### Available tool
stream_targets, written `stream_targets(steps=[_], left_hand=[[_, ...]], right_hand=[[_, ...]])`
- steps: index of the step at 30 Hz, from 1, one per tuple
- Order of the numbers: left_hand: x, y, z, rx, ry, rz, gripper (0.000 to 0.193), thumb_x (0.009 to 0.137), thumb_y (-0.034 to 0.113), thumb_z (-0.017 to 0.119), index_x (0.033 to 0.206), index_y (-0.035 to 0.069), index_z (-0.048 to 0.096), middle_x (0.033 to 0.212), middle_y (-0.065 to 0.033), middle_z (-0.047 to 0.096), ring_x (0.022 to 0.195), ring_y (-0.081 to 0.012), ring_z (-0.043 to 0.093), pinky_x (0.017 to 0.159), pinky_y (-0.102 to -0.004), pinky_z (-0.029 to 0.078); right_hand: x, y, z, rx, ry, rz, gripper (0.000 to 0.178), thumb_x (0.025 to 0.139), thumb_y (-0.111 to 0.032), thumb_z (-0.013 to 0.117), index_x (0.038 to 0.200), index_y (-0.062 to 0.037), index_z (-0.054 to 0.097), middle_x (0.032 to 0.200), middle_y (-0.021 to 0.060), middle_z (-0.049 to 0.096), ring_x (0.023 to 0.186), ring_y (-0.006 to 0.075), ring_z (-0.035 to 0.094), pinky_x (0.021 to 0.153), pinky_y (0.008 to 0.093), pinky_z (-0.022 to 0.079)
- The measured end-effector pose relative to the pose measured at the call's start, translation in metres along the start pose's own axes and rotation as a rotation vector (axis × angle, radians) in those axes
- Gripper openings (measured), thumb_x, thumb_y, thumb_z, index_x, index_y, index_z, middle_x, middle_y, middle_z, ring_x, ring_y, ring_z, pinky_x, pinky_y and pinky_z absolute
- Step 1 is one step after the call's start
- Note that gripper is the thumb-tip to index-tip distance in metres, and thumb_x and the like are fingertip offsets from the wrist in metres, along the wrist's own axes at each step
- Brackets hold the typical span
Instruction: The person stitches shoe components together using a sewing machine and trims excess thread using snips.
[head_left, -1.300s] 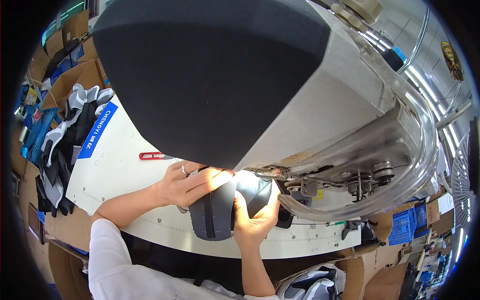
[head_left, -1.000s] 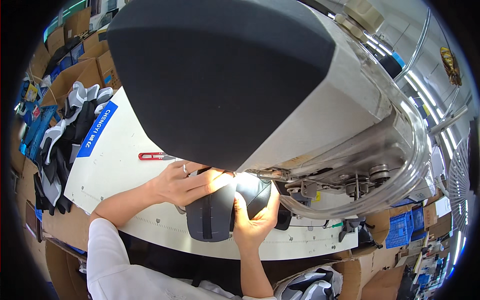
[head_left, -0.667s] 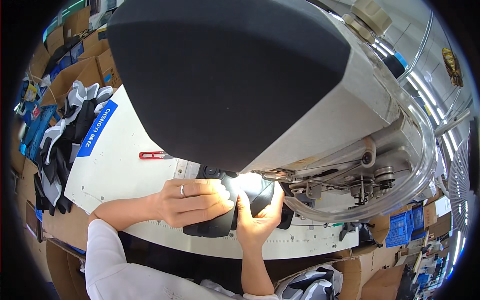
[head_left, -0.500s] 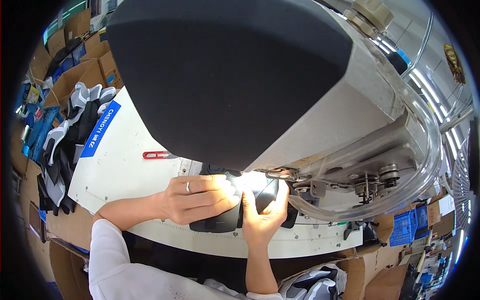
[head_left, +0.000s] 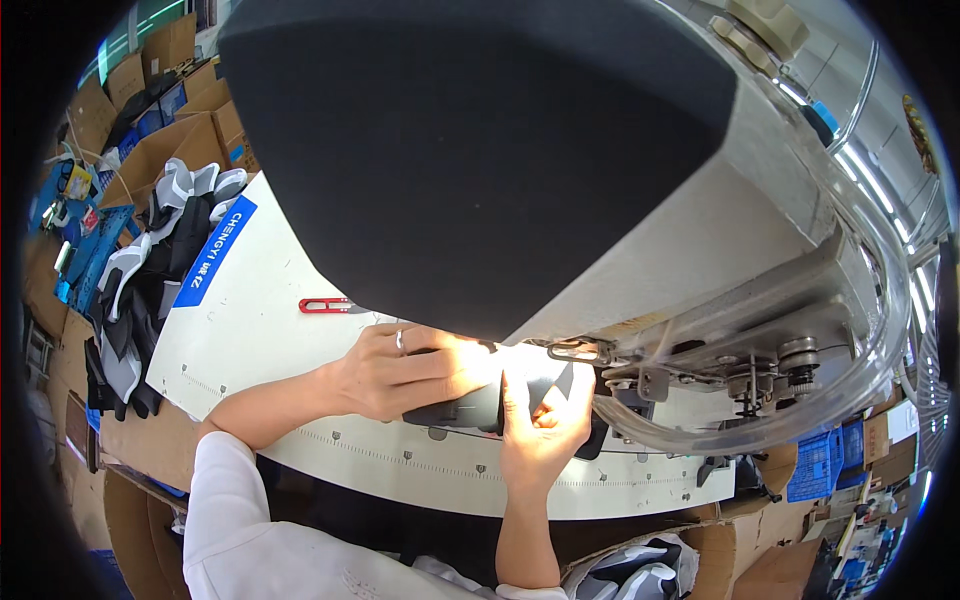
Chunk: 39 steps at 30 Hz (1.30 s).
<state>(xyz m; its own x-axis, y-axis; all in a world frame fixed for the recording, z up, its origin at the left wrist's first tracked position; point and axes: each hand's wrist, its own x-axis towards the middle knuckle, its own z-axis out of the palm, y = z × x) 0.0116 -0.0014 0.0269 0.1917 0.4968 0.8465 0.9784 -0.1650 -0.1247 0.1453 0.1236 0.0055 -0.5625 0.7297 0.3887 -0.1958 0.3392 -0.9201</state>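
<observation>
A dark fabric piece (head_left: 455,411) lies on the white table of a sewing machine (head_left: 690,260), its far edge in a bright lamp glow under the machine head. My left hand (head_left: 415,372), with a ring on one finger, is closed over the piece from the left, fingers bent and pressed on it. From the right, my right hand (head_left: 543,425) grips the same piece, thumb toward the left hand and fingers curled. The needle area is hidden by glare and the large black cover (head_left: 480,160).
Red-handled thread snips (head_left: 325,306) lie left of the machine. Grey, white and black fabric parts (head_left: 130,300) hang in a heap at the table's left edge. A cardboard box (head_left: 705,560) with similar parts stands below the table. Blue crates (head_left: 815,465) are at the right.
Both hands have shifted slightly, the left one farther over the fabric piece, which has moved away from me toward the machine. Less of its near part shows. The whole view has shifted a little.
</observation>
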Motion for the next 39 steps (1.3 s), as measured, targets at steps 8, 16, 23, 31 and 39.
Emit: stream_targets(steps=[8, 16, 23, 31, 39], left_hand=[[-0.004, 0.000, 0.003, 0.019, 0.030, 0.009, 0.030, 0.064, 0.012, 0.065, 0.093, 0.005, 0.072, 0.092, -0.0045, 0.065, 0.085, -0.0194, 0.065, 0.064, -0.0254, 0.056], [-0.018, -0.004, 0.008, -0.008, -0.033, -0.090, 0.035, 0.061, 0.004, 0.063, 0.095, 0.006, 0.071, 0.100, -0.0032, 0.068, 0.081, -0.0169, 0.067, 0.056, -0.0245, 0.052], [-0.020, -0.008, 0.015, -0.038, 0.060, -0.092, 0.033, 0.060, -0.004, 0.060, 0.090, 0.007, 0.071, 0.097, -0.0023, 0.069, 0.079, -0.0144, 0.067, 0.049, -0.0216, 0.047], [-0.013, -0.014, 0.009, -0.019, 0.031, -0.033, 0.031, 0.061, -0.004, 0.063, 0.089, 0.007, 0.071, 0.100, -0.0028, 0.066, 0.081, -0.0151, 0.066, 0.050, -0.0222, 0.048], [-0.001, -0.009, 0.002, -0.040, -0.039, -0.034, 0.020, 0.072, 0.006, 0.072, 0.091, 0.008, 0.072, 0.094, -0.0007, 0.065, 0.088, -0.0154, 0.066, 0.058, -0.0226, 0.055]], right_hand=[[-0.002, 0.006, -0.004, 0.054, -0.020, 0.055, 0.051, 0.085, 0.006, 0.066, 0.129, 0.0023, 0.041, 0.088, 0.0079, 0.066, 0.072, 0.0043, 0.058, 0.058, 0.0151, 0.042], [-0.002, -0.006, 0.003, 0.188, 0.036, 0.156, 0.050, 0.087, 0.005, 0.065, 0.130, 0.0019, 0.041, 0.090, 0.0097, 0.066, 0.071, 0.0074, 0.060, 0.054, 0.0193, 0.049], [0.003, -0.008, 0.002, 0.173, 0.003, 0.129, 0.044, 0.088, 0.004, 0.063, 0.126, 0.0035, 0.042, 0.092, 0.0109, 0.066, 0.070, 0.0091, 0.061, 0.051, 0.0216, 0.052], [0.002, -0.007, -0.001, 0.146, -0.018, 0.173, 0.035, 0.089, 0.003, 0.062, 0.119, 0.0040, 0.045, 0.081, 0.0125, 0.067, 0.059, 0.0137, 0.064, 0.051, 0.0244, 0.053], [0.002, -0.007, -0.002, 0.127, -0.023, 0.178, 0.027, 0.089, 0.002, 0.062, 0.111, 0.0027, 0.047, 0.077, 0.0108, 0.067, 0.060, 0.0137, 0.064, 0.052, 0.0242, 0.053]])
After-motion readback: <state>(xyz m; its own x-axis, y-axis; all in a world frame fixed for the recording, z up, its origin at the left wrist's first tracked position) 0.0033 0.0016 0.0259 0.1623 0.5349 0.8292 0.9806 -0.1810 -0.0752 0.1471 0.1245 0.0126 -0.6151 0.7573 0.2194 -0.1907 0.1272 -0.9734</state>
